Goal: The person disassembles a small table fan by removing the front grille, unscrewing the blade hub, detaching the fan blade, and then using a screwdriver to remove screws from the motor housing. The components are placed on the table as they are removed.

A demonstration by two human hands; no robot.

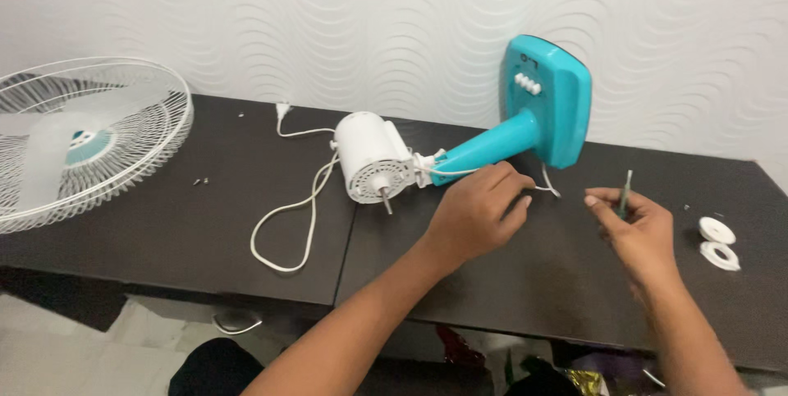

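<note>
Hands: left pinching small dark piece beside teal fan stand; right gripping green screwdriver.

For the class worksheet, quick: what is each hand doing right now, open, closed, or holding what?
Left hand: closed, pinching a small dark thing beside the white wire.
Right hand: closed on a thin green tool.

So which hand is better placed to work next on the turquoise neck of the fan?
Probably the left hand: it rests on the table right under the turquoise neck, beside the white motor housing. The right hand is farther away and already holds a thin green tool.
</note>
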